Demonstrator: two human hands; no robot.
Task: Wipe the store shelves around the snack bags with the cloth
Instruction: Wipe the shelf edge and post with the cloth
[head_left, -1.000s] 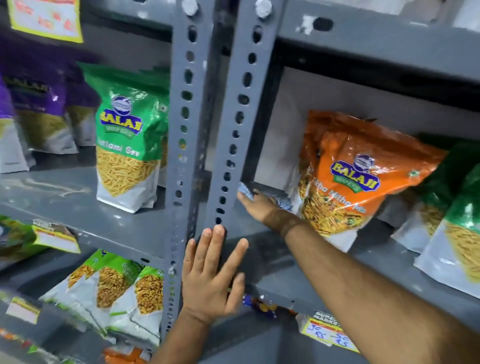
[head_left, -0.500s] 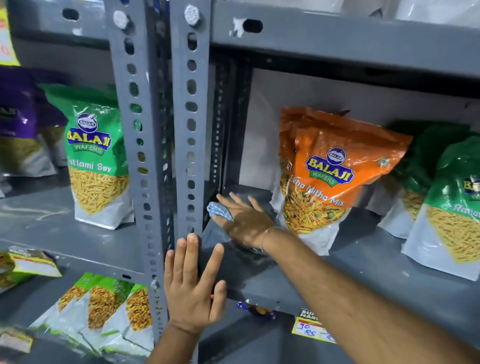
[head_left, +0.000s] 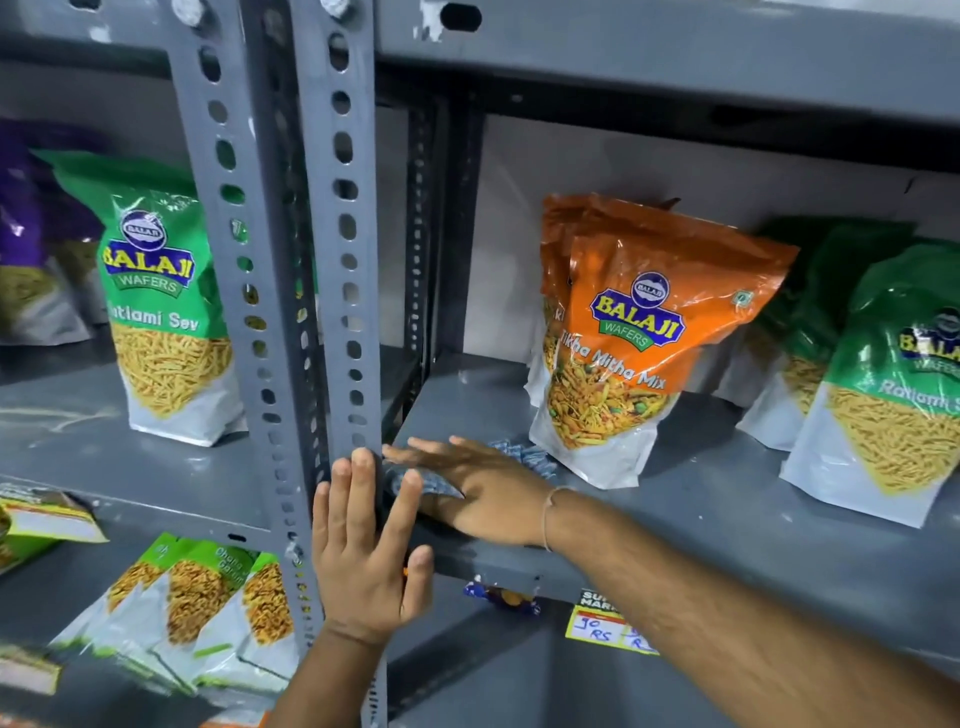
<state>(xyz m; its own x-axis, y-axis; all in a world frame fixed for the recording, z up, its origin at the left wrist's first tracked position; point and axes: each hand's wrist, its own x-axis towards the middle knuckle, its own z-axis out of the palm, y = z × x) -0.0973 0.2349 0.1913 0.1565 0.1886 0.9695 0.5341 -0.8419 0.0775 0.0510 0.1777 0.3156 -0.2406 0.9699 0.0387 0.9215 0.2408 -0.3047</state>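
Fingers (head_left: 415, 449) of the right hand (head_left: 483, 493) are spread flat and pressed down on the blue patterned cloth (head_left: 530, 460), which is pinned against the grey shelf (head_left: 727, 499) near its front left corner. Nothing is gripped by the left hand (head_left: 363, 551); its fingers are held open and straight against the perforated post (head_left: 348, 260). An orange snack bag (head_left: 628, 343) is stood at about 2 o'clock from the cloth, just beside it, and green snack bags (head_left: 893, 395) are seen farther toward 3 o'clock.

The right hand (head_left: 488, 493) hides most of the cloth (head_left: 524, 460).
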